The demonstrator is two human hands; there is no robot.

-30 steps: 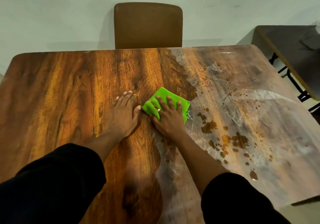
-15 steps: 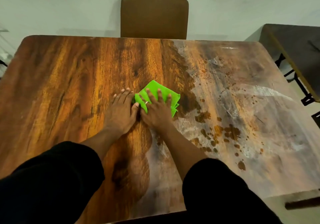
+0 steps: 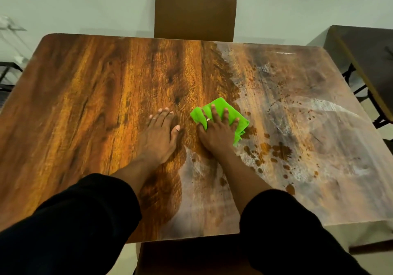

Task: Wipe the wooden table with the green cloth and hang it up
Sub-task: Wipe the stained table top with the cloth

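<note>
The wooden table [image 3: 89, 96] fills the view; its left half shows clean brown grain, its right half is covered by a pale film with brown spots. A folded green cloth [image 3: 238, 116] lies near the table's middle, at the border of the two halves. My right hand [image 3: 217, 132] presses flat on the cloth with fingers spread over it. My left hand [image 3: 158, 133] rests palm down on the bare wood a short way left of the cloth, holding nothing.
A brown chair back [image 3: 194, 13] stands behind the table's far edge against a pale wall. A dark second table [image 3: 365, 62] with black legs is at the right. Another brown chair seat [image 3: 191, 257] sits below the near edge.
My right hand and the cloth slid left toward my left hand, then back right, opening a gap between the hands. The left hand stayed planted on the wood.
</note>
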